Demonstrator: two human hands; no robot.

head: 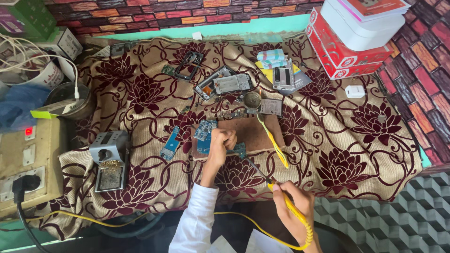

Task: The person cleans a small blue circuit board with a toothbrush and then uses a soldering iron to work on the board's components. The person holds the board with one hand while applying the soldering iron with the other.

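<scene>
While a blue circuit board (205,136) lies flat on a brown wooden block (255,133) at the middle of the table (375,154), the person's left hand (220,147) presses on it, fingers (229,137) curled down against its edge. It looks thin, light, stiff and fragile, best held by its bare edges. The right hand (293,206) has its fingers clenched round a yellow soldering iron (283,199), tip aimed at the board; a grey iron stand (108,159) and stripped phone frames (225,83) lie around.
</scene>
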